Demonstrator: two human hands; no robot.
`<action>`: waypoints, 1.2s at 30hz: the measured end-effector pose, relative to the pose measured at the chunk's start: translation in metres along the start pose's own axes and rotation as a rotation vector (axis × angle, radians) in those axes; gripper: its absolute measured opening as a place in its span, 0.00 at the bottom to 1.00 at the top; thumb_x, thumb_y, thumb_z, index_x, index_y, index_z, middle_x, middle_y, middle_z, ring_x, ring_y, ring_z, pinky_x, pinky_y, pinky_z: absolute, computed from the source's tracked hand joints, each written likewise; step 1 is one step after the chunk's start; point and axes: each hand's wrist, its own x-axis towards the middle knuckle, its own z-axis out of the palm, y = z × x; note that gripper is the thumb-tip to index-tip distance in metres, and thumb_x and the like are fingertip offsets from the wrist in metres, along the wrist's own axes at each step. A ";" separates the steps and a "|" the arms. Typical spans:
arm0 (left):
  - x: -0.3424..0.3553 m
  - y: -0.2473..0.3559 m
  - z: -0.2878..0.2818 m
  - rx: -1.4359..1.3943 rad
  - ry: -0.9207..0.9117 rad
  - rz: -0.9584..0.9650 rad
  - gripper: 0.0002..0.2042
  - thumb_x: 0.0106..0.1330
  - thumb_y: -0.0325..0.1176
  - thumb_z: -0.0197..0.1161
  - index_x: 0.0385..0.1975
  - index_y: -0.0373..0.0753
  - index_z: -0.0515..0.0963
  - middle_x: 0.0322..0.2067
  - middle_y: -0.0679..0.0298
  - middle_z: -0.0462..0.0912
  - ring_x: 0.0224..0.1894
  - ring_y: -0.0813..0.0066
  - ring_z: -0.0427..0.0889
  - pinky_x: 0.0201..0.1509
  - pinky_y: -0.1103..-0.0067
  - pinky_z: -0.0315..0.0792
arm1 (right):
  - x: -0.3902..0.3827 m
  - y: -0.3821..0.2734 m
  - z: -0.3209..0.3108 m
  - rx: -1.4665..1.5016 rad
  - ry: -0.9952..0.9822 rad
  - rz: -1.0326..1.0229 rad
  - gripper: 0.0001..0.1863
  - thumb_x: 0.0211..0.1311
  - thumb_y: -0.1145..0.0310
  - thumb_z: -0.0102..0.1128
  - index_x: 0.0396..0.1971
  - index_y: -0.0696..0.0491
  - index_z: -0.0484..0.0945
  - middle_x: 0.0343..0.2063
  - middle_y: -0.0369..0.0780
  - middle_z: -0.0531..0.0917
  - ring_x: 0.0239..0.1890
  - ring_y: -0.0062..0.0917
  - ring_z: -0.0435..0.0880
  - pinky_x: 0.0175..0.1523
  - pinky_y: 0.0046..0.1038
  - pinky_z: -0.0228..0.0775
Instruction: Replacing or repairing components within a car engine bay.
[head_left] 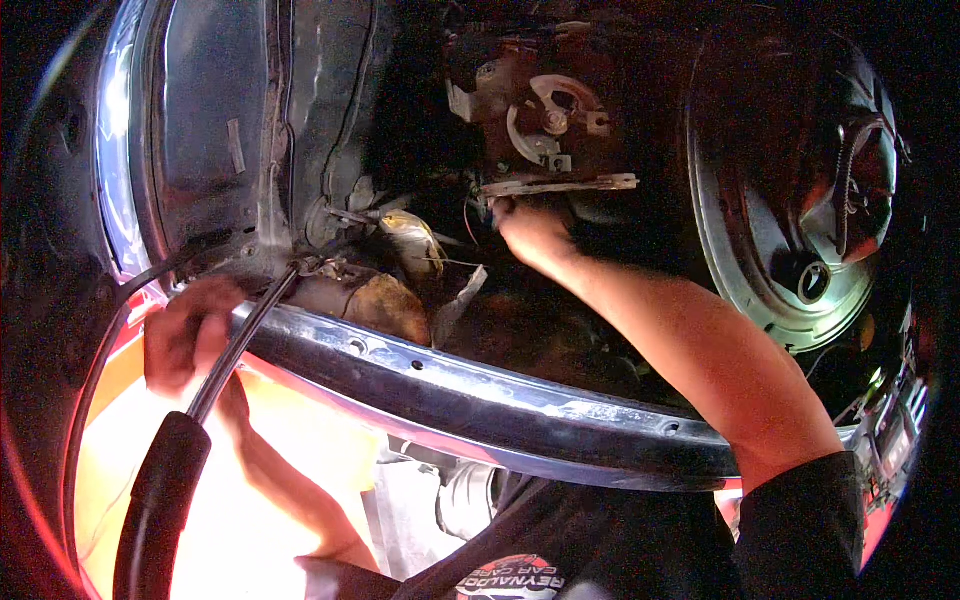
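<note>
My right arm reaches across a metal car-body edge (560, 410) into a dark compartment. My right hand (530, 232) is closed, its fingertips pinched just under a flat metal plate (560, 186); what they grip is hidden. Above the plate is a mechanism with a curved, pale metal piece (545, 120). Blurred by motion, my left hand (195, 335) is at the left end of the body edge, beside the shiny rod of a gas strut (160, 510). Its fingers are too smeared to read.
A pale-rimmed round panel (730, 270) with a hose is at the right. Behind the body edge lie a yellowish rounded part (410, 240) and a rusty brown one (385, 308). A dark cable (100, 370) curves down the left side. Bright light glares at lower left.
</note>
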 end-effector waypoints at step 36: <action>0.136 -0.161 0.274 0.283 -1.351 0.488 0.15 0.59 0.30 0.74 0.47 0.43 0.88 0.41 0.51 0.90 0.41 0.49 0.87 0.47 0.62 0.80 | 0.042 0.016 0.055 0.466 -0.099 0.216 0.43 0.74 0.32 0.49 0.77 0.49 0.66 0.76 0.50 0.68 0.76 0.48 0.68 0.79 0.42 0.57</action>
